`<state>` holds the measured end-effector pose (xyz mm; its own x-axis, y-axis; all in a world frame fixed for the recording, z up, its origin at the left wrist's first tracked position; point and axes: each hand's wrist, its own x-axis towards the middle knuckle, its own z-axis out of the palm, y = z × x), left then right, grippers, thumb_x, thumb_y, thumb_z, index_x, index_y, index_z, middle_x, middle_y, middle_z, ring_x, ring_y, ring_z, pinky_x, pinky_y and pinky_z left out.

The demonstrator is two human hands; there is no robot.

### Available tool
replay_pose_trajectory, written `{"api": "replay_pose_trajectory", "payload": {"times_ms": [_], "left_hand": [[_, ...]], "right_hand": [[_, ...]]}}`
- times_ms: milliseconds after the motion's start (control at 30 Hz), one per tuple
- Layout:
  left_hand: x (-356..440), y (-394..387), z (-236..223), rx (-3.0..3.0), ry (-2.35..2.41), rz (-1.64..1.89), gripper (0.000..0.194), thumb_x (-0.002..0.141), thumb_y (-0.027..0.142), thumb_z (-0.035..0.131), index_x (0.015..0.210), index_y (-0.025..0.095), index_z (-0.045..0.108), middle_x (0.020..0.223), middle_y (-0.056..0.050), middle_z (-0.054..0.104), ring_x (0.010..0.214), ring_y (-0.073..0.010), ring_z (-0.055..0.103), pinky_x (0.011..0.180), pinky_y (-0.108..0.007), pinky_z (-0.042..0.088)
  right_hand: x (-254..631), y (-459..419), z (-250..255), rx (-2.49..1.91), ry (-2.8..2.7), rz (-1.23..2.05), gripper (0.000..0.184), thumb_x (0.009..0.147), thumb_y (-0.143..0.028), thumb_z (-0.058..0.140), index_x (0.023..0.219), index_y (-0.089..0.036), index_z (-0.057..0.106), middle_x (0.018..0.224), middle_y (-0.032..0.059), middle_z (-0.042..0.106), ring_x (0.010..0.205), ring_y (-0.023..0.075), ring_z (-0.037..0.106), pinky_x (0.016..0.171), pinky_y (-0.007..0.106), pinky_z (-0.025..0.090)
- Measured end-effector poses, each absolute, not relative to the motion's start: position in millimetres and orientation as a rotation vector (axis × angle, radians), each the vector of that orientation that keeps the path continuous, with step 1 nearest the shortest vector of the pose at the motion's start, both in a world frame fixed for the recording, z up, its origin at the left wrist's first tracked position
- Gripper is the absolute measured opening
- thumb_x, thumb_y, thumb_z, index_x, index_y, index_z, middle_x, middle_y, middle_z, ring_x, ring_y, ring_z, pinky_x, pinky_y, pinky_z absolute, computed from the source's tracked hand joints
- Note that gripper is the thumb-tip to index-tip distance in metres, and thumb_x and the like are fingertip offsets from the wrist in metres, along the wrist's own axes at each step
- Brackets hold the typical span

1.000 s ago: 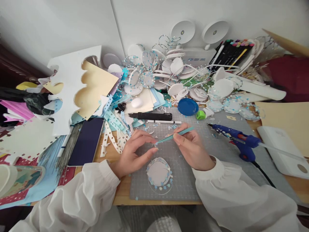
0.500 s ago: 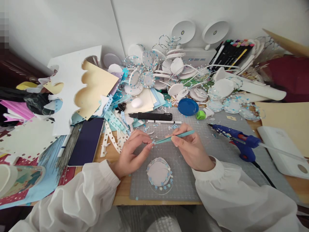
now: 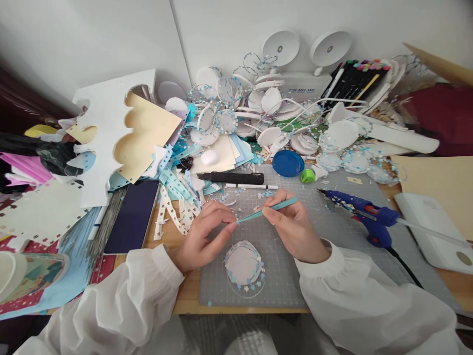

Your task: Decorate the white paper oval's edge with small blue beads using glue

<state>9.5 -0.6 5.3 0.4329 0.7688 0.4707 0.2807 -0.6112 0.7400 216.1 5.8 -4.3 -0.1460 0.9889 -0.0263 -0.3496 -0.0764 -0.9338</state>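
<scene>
My right hand (image 3: 293, 227) grips turquoise tweezers (image 3: 273, 211) between thumb and fingers, their tips pointing left. At those tips is a tiny light-blue paper piece (image 3: 238, 222), too small to make out its exact shape. My left hand (image 3: 209, 234) is closed in a pinch, with thumb and fingertip meeting at the same piece. Just below both hands, a round white disc (image 3: 242, 264) lies on the grey cutting mat (image 3: 284, 291). Small blue and cream paper flowers ring the disc, and a thin clear loop shows at its lower edge.
A blue glue gun (image 3: 369, 217) lies at the right. Behind my hands are a black pen-shaped tool (image 3: 232, 178), a white marker (image 3: 251, 187) and a blue lid (image 3: 288, 163). Flower-trimmed discs (image 3: 225, 121) pile at the back. A phone (image 3: 133, 217) and punched paper strips (image 3: 172, 204) lie left.
The left fingertips have closed in slightly and shifted a little right and down around the small piece. The tweezers have tilted slightly, staying in the right hand. The disc has not moved.
</scene>
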Motion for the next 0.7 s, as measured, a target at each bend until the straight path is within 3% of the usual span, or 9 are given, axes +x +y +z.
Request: {"api": "replay_pose_trajectory", "payload": {"times_ms": [300, 533, 700], "left_hand": [[9, -1, 2, 2.119, 0.88, 1.066, 0.009, 0.091, 0.015, 0.05, 0.088, 0.017, 0.059, 0.083, -0.007, 0.062, 0.082, -0.0178, 0.057, 0.075, -0.032, 0.046], [11, -1, 6, 2.069, 0.969, 1.019, 0.018, 0.095, 0.023, 0.045, 0.08, 0.018, 0.054, 0.077, -0.004, 0.058, 0.075, -0.0164, 0.053, 0.071, -0.031, 0.044], [11, 0, 3, 2.108, 1.036, 1.003, 0.042, 0.096, 0.024, 0.042, 0.055, 0.018, 0.037, 0.056, 0.002, 0.042, 0.058, -0.013, 0.042, 0.065, -0.032, 0.037]], "right_hand": [[220, 9, 6, -0.842, -0.975, 1.546, 0.024, 0.07, -0.035, 0.077, 0.072, -0.025, 0.056, 0.064, -0.0036, 0.049, 0.066, 0.0145, 0.051, 0.066, 0.032, 0.043], [236, 20, 15, -0.747, -0.803, 1.552, 0.031, 0.069, -0.037, 0.075, 0.068, -0.027, 0.046, 0.055, -0.0057, 0.034, 0.05, 0.0133, 0.03, 0.056, 0.033, 0.039], [232, 15, 13, -0.816, -0.939, 1.404, 0.027, 0.07, -0.037, 0.075, 0.071, -0.027, 0.051, 0.066, -0.0025, 0.048, 0.064, 0.0158, 0.05, 0.063, 0.034, 0.046]]}}
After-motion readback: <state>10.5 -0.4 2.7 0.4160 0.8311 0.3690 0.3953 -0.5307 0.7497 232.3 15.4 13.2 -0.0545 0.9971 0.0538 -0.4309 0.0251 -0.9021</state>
